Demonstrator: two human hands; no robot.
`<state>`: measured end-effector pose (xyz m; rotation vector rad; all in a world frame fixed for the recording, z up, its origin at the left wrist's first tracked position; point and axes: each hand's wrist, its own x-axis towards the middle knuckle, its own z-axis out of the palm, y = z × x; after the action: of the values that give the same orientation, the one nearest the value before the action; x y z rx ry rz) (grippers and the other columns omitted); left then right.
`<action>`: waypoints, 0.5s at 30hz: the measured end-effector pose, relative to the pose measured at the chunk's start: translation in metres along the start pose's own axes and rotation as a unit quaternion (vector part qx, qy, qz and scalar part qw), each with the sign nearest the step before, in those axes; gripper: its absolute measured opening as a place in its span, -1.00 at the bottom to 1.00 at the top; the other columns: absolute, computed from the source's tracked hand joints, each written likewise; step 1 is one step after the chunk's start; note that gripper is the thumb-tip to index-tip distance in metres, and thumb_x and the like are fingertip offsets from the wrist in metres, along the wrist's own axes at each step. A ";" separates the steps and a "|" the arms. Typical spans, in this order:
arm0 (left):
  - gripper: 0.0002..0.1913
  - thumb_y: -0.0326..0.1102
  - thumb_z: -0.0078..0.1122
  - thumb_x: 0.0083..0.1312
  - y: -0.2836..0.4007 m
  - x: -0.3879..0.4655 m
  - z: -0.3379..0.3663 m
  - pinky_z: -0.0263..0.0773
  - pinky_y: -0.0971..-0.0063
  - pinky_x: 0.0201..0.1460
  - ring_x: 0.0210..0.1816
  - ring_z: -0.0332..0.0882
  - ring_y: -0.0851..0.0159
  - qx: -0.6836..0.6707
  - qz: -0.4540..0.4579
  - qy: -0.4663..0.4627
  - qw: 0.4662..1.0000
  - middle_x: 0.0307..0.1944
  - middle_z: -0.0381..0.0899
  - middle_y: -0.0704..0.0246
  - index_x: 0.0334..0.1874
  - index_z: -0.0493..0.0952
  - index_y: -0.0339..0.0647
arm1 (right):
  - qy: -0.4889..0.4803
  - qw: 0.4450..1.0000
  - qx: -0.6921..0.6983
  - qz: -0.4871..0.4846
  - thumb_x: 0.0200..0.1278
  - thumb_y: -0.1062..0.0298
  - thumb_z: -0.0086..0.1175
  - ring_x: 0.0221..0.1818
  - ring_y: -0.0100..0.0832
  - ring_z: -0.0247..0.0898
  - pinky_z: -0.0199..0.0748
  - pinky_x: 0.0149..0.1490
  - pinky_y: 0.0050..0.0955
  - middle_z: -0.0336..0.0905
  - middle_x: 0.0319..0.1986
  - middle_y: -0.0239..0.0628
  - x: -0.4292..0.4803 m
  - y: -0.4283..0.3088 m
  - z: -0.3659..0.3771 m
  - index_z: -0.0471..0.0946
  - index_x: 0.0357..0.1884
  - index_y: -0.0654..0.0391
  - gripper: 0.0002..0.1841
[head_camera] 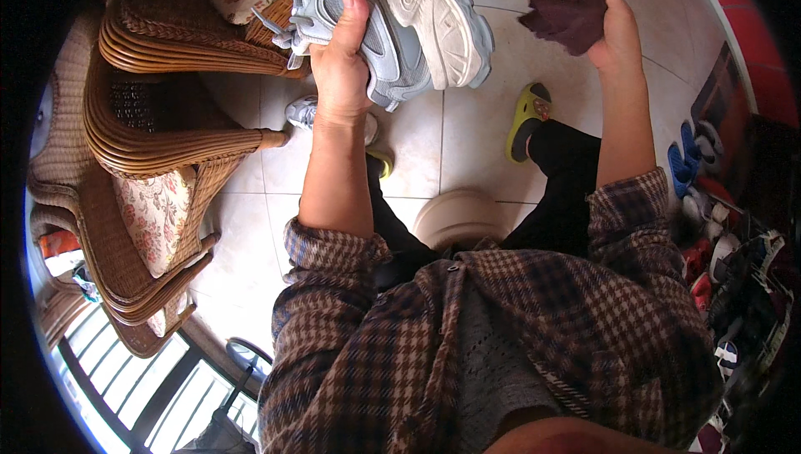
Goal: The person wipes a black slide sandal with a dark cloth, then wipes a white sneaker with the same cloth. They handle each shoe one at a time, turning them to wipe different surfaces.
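My left hand [343, 63] grips a pair of grey and white sneakers [400, 34] at the top middle, its thumb lying over the grey mesh side. One shoe shows its grey upper and loose laces; the other lies against it with its pale sole side outward. At the upper right, my right hand [616, 28] holds a crumpled dark maroon cloth [566, 3], apart from the shoes. Below my left forearm another pair of shoes [302, 112] stands on the floor, partly hidden by the arm.
Wicker armchairs [181, 147] with floral cushions [153, 216] line the left. Tiled floor [475, 128] lies below, with a round beige stool [462, 216] under me. Blue slippers [683, 160] and many shoes [701, 260] are piled at the right. I wear yellow-green clogs [524, 125].
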<state>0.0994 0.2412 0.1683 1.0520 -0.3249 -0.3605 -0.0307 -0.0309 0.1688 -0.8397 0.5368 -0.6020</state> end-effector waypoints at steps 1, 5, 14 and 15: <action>-0.49 -0.05 0.13 0.42 -0.001 0.000 0.001 0.46 0.39 0.16 0.02 0.57 0.29 0.019 0.003 0.010 1.000 0.07 0.58 0.28 0.22 0.43 -0.33 | -0.056 0.997 0.045 0.001 0.21 0.35 0.16 -0.10 -0.21 0.59 0.57 0.03 -0.26 0.60 -0.02 -0.15 -0.003 -0.001 0.010 0.52 0.09 0.23 -0.60; -0.43 -0.01 0.12 0.42 0.003 -0.003 0.007 0.37 0.40 0.24 0.10 0.50 0.31 0.084 0.058 -0.005 0.995 0.17 0.50 0.27 0.28 0.38 -0.34 | -0.192 0.974 0.120 -0.018 0.44 0.08 -0.11 0.04 -0.23 0.52 0.43 0.21 -0.20 0.59 0.00 -0.19 -0.018 -0.011 0.057 0.48 0.12 0.22 -0.56; -0.58 -0.56 0.29 0.24 -0.005 -0.019 0.014 0.44 0.49 0.13 -0.02 0.54 0.36 0.114 0.009 -0.067 0.991 0.01 0.58 0.35 0.16 0.47 -0.31 | -0.098 0.669 -0.566 -0.471 0.11 0.36 0.22 -0.26 -0.02 0.57 0.58 -0.17 -0.21 0.55 -0.12 -0.13 -0.061 0.047 0.118 0.51 0.13 0.03 -0.54; -0.58 -0.59 0.26 0.25 -0.006 -0.017 0.013 0.44 0.49 0.14 -0.01 0.54 0.36 0.127 0.009 -0.051 0.991 0.02 0.58 0.33 0.18 0.46 -0.32 | -0.116 0.665 -0.638 -0.370 0.09 0.35 0.20 -0.30 0.03 0.54 0.55 -0.22 -0.17 0.53 -0.18 -0.13 -0.065 0.056 0.117 0.51 0.11 -0.01 -0.54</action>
<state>0.0779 0.2363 0.1675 1.2808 -0.4820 -0.3636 0.0148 0.1028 0.2021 -2.5449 0.2937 -0.7994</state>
